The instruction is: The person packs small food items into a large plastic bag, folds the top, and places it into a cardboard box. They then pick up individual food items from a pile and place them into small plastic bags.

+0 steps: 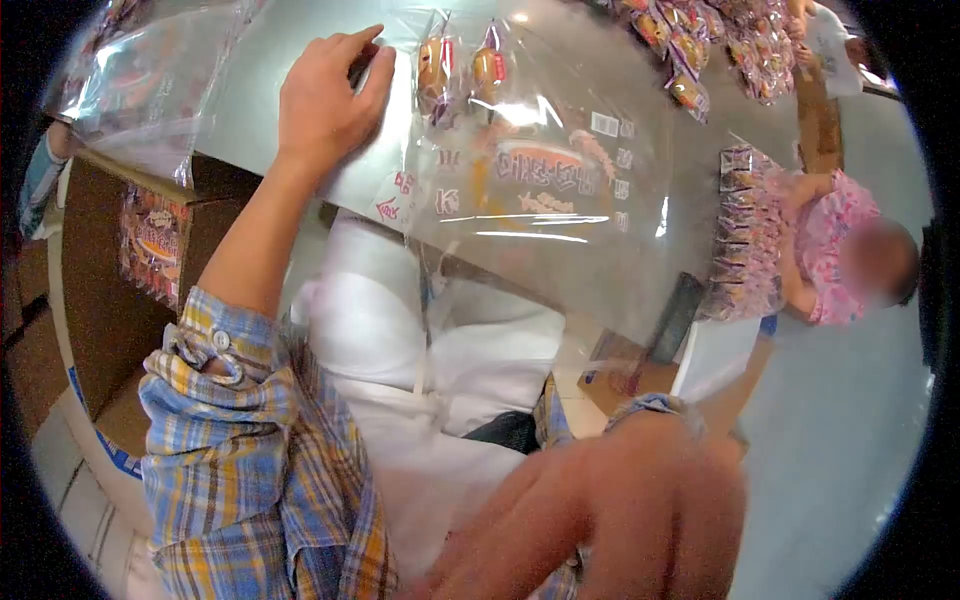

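Note:
My left hand (335, 95) lies on the metal table (255, 110), its thumb and index finger stretched out and apart. Just right of it is a large clear plastic bag (590, 250) with printed lettering. Two small wrapped snacks (436, 68) rest side by side at the bag's far end, near my left fingertips. Close to the camera, my right hand (620, 510) is raised over my lap, blurred, with its fingers pointing down and left. Its fingertips are smeared and I cannot tell whether they hold anything.
More clear bags (150, 80) lie at the upper left. Below them, a cardboard box (215, 215) contains a filled printed bag (153, 240). Wrapped snacks (688, 50) are heaped at the far right. A person in pink (850, 245) handles rows of packed snacks (745, 235).

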Demonstrator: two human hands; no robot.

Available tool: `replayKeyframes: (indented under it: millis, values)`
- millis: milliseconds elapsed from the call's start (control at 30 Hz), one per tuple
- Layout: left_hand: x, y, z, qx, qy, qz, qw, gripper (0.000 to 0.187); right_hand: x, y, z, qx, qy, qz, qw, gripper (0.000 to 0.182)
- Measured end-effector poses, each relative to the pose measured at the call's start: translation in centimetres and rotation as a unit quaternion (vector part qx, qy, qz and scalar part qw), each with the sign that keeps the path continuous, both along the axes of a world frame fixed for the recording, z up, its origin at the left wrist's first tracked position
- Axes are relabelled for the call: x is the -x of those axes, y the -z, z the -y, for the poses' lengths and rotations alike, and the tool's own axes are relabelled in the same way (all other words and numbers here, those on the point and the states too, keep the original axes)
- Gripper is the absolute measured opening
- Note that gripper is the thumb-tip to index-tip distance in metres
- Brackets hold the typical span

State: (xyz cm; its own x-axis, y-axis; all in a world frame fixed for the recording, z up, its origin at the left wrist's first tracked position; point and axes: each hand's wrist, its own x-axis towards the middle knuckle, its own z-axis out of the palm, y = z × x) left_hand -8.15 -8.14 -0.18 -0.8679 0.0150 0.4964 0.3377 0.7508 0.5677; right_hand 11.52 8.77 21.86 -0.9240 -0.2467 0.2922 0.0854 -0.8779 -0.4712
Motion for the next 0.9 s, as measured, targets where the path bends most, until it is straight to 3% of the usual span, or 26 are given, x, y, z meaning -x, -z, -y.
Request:
replayKeyframes:
  millis: [33,100,167,233,267,300,367,467,567,700,733,900]
  values:
    - [0.0,-0.2,-0.3,-0.002,-0.001,0.013,1.000,0.030,1.1,-0.5,-2.0,-0.090,-0.024,-0.003,0.996,0.025]
    - [-0.5,-1.1,-0.4,-0.002,-0.008,0.032,0.999,0.031,3.2,0.8,-4.2,-0.333,0.085,-0.071,0.936,0.025]
    - [-0.3,-0.8,-0.3,-0.014,-0.002,0.006,1.000,0.031,8.0,2.7,-7.4,-0.514,0.212,-0.115,0.823,0.029]
    - [-0.5,-1.1,-0.2,-0.007,0.012,0.037,0.999,0.032,14.0,4.8,-11.4,-0.647,0.336,-0.093,0.678,0.029]
    - [-0.5,-1.3,-0.2,-0.007,0.011,0.044,0.999,0.031,17.8,6.6,-15.0,-0.666,0.329,-0.080,0.665,0.044]
    - [-0.6,-1.5,-0.3,-0.009,0.011,0.051,0.999,0.031,20.9,9.2,-19.2,-0.741,0.340,-0.086,0.573,0.072]
    - [-0.6,-1.5,-0.4,-0.008,0.008,0.041,0.999,0.030,24.4,13.2,-25.8,-0.893,0.334,-0.073,0.292,0.101]
    - [-0.6,-1.5,-0.5,-0.011,-0.004,0.016,1.000,0.028,28.4,18.4,-30.8,-0.893,0.306,-0.019,0.331,0.105]
    - [-0.6,-1.7,-0.5,-0.012,0.001,0.009,1.000,0.027,29.2,18.9,-30.1,-0.907,0.308,0.000,0.288,0.114]
    - [-0.6,-1.9,-0.4,-0.019,0.006,0.034,0.999,0.028,30.5,18.4,-28.7,-0.900,0.282,0.104,0.316,0.119]
    - [-0.5,-1.9,-0.3,-0.014,0.008,0.025,1.000,0.026,31.2,20.0,-29.2,-0.903,0.327,0.071,0.271,0.112]
    - [-0.4,-2.0,-0.5,-0.019,-0.003,0.030,0.999,0.014,30.5,19.4,-26.3,-0.924,0.334,-0.062,0.178,0.079]
